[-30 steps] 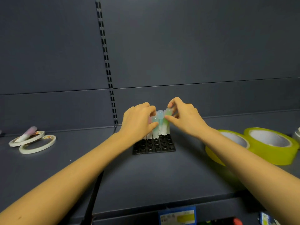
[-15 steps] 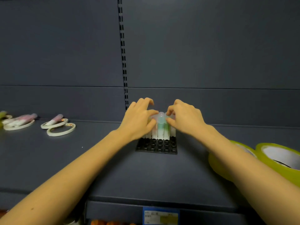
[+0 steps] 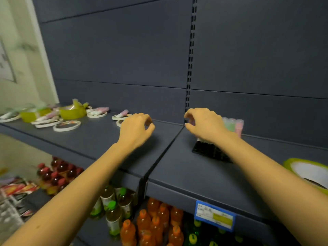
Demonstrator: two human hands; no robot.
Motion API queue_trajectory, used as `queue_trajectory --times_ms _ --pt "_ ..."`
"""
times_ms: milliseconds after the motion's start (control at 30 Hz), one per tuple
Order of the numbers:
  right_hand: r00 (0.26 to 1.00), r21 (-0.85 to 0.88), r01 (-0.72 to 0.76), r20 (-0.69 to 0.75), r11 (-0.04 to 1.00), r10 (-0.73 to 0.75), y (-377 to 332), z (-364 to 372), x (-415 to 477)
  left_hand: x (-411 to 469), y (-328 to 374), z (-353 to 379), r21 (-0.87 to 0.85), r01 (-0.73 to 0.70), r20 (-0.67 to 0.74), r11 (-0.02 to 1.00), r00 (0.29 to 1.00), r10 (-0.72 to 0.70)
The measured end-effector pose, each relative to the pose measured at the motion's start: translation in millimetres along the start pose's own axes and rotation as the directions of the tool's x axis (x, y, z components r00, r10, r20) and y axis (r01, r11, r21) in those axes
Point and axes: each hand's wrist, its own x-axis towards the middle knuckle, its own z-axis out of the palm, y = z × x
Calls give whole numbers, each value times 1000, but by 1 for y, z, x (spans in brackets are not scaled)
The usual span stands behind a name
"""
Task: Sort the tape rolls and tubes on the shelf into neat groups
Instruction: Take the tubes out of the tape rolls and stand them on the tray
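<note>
Left hand [image 3: 135,128] and right hand [image 3: 205,126] hover loosely curled over shelf [image 3: 88,137].

The right hand [image 3: 206,125] and forearm hide much of the black rack [image 3: 205,151] and the lower parts of the tubes [image 3: 231,125]. The yellow-green tape roll [image 3: 288,162] is cut by the right edge. The print on the price label [image 3: 214,216] is blurred.
</note>
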Motion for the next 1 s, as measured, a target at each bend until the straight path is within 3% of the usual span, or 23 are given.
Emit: queue_trajectory --times_ms 233,400,700,1000 --pt "990 54 96 101 994 -101 -71 37 26 -29 -72 -28 87 126 42 988 991 -130" --pt "986 63 73 143 995 -82 -123 64 56 -31 -131 -42 112 150 60 982 986 -157" --pt "988 85 -83 140 993 71 -203 102 116 -2 -233 -64 81 61 134 995 988 -72" --pt "955 109 -265 164 958 245 -235 128 159 30 -293 -63 -1 33 183 999 983 -33"
